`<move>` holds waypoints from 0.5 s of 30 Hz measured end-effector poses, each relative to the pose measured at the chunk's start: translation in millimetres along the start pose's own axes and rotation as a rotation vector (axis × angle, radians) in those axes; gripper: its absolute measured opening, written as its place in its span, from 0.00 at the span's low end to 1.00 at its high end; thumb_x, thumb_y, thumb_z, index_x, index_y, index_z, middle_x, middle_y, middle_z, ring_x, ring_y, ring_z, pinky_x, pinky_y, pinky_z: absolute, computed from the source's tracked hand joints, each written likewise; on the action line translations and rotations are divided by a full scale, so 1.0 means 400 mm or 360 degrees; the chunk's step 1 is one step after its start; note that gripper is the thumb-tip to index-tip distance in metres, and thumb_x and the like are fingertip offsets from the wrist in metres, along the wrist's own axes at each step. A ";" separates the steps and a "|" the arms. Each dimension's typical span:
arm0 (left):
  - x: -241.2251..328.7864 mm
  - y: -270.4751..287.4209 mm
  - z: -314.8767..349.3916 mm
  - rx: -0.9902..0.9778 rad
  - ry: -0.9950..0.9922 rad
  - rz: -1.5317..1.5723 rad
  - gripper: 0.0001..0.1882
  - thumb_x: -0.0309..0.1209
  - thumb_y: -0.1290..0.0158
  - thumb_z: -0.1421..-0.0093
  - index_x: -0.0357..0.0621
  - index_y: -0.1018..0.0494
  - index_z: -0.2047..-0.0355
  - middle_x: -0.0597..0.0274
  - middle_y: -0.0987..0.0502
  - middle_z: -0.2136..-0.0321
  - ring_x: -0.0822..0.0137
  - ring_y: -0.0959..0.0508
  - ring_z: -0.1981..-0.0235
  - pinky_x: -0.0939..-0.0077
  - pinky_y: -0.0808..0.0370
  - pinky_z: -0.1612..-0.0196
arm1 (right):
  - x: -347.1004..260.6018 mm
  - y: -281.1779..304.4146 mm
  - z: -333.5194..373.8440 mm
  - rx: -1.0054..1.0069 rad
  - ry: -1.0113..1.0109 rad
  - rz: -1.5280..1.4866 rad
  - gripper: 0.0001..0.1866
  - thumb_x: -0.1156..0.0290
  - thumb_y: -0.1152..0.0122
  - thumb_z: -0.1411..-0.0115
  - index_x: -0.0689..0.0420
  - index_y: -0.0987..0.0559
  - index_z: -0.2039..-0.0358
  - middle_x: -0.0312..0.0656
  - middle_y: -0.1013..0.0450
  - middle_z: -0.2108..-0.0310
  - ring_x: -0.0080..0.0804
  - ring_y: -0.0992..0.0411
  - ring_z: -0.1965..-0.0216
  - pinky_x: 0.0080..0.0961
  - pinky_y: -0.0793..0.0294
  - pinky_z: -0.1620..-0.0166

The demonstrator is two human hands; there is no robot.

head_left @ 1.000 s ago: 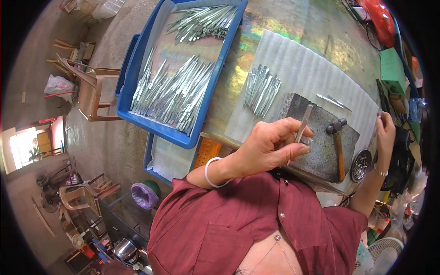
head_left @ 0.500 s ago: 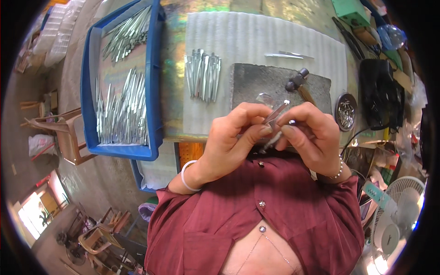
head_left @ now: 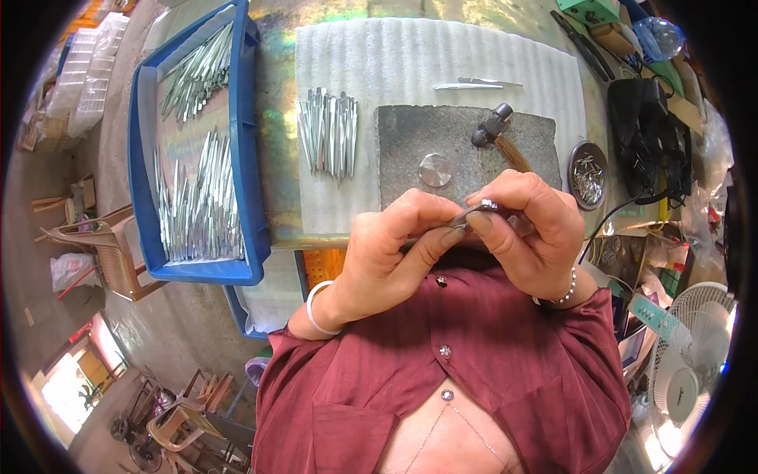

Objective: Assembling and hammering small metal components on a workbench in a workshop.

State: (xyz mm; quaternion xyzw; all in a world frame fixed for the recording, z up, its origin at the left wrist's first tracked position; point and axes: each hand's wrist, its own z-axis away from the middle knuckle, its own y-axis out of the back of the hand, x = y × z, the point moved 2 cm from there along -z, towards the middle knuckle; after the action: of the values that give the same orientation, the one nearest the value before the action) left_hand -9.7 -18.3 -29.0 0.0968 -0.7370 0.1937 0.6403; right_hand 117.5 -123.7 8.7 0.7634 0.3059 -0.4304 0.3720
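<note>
Thumb and fingers of my left hand (head_left: 403, 246) pinch one end of a slim silvery metal piece (head_left: 472, 211). My right hand (head_left: 530, 225) grips the same piece near its shiny end; fingers hide most of it, so its exact kind does not show. Just beyond the hands lies a dark grey stone slab (head_left: 403, 150). On it rest a round metal disc (head_left: 436, 169) and a hammer (head_left: 493, 125), whose wooden handle reaches toward my right hand. A row of slender metal pieces (head_left: 328, 134) lies on white foam sheeting (head_left: 379, 59) at the left.
A blue tray (head_left: 251, 158) of similar metal pieces stands to the left. Two slim pieces (head_left: 478, 84) lie behind the slab. At the right are a round dish (head_left: 588, 175) of small metal parts, a black bag-like object (head_left: 639, 134) and a fan (head_left: 683, 379).
The held piece has tilted from pointing up and away to lying flatter, with my right fingers now closer over its end. The disc on the slab has come into plain sight.
</note>
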 end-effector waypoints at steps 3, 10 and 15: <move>0.001 -0.002 -0.001 -0.0024 -0.0050 -0.0027 0.07 0.20 0.47 0.42 0.34 0.30 0.62 0.60 0.21 0.71 0.74 0.21 0.68 0.84 0.26 0.66 | -0.006 0.002 0.001 -0.0009 -0.0051 -0.0036 0.07 0.80 0.37 0.49 0.64 0.26 0.69 0.43 0.27 0.77 0.28 0.27 0.79 0.19 0.30 0.76; 0.000 0.000 0.002 -0.0041 -0.0094 -0.0040 0.07 0.20 0.47 0.43 0.35 0.29 0.63 0.58 0.21 0.72 0.74 0.21 0.71 0.83 0.26 0.70 | -0.011 0.005 0.002 0.0007 -0.0052 -0.0072 0.07 0.80 0.37 0.49 0.64 0.26 0.69 0.43 0.27 0.78 0.27 0.27 0.80 0.19 0.30 0.76; -0.002 -0.002 0.006 -0.0065 -0.0128 -0.0166 0.07 0.20 0.46 0.44 0.35 0.29 0.63 0.58 0.22 0.75 0.73 0.21 0.74 0.83 0.27 0.72 | -0.014 0.007 -0.001 -0.0048 0.0056 0.0029 0.07 0.79 0.37 0.49 0.63 0.26 0.70 0.42 0.28 0.79 0.29 0.27 0.80 0.19 0.30 0.77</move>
State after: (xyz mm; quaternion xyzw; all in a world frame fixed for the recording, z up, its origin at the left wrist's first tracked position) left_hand -11.4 -20.0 -29.7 0.1298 -0.7599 0.1409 0.6211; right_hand 117.2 -125.7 14.4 0.7679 0.3119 -0.4087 0.3820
